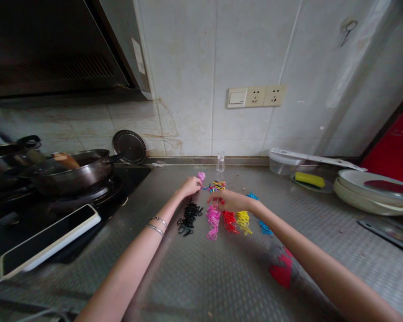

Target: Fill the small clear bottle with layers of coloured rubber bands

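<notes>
On the grey metal counter [174, 273], the left hand [189, 186] and right hand [231, 201] are at a small multicoloured heap of thin looped bands [218, 184]; separating colours seems the step (whether either hand's fingers grasp one, I cannot tell), calling for a light pinch.

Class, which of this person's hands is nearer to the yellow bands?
Right. The right hand is just beyond the yellow bands and slightly to their left; the left hand is much farther left, beyond the black bands.
</notes>
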The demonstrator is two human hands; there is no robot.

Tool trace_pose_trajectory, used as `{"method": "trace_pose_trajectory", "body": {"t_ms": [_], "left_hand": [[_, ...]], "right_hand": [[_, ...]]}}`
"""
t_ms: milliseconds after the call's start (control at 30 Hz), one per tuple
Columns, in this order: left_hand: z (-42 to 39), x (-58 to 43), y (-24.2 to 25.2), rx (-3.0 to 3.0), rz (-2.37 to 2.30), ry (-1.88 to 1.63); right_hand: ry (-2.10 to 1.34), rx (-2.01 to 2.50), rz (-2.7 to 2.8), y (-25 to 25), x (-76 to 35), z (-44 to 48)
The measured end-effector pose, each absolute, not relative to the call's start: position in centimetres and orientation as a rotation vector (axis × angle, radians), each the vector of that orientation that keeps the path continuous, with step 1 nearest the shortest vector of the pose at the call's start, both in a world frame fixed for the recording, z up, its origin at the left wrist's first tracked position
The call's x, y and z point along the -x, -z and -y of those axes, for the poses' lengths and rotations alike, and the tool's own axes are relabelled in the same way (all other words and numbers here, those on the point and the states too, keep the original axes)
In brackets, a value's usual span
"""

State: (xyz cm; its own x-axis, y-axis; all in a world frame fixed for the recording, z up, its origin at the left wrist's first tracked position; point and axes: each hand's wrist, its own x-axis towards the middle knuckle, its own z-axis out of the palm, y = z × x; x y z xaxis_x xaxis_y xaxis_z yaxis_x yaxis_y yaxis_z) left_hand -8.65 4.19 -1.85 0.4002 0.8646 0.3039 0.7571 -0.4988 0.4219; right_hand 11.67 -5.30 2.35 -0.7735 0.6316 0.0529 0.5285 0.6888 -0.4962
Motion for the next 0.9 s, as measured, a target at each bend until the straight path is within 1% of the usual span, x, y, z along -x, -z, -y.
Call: {"method": "trace_pose_trajectory", "body": {"t_ms": [133,333,500,667,900], "left_hand": [[-3.9,8.5,1.8,-2.496,-1.43,-0.682],[-3.6,8.4,1.3,-2.459,-1.434,-0.74],[-2.2,8.1,-0.9,-2.417,-1.286,-0.745],[1.3,7.1,-3.1,-2.4,-1.107,-0.601],[5.0,5.9,-1.6,-2.218,-1.002,-0.479]], "right_hand": [[-0.705,0.976,2.628,-3.2,-12.4,5.5],[-0.677,1.092,2.506,-4.1,-13.9,5.2],[-0.469,1.234,2.385,-2.7,-15.6,3.2],[-0.347,1.395,2.321,-0.6,-16.5,1.2],[-0.255,1.529,2.352,0.7,-15.6,0.4]]}}
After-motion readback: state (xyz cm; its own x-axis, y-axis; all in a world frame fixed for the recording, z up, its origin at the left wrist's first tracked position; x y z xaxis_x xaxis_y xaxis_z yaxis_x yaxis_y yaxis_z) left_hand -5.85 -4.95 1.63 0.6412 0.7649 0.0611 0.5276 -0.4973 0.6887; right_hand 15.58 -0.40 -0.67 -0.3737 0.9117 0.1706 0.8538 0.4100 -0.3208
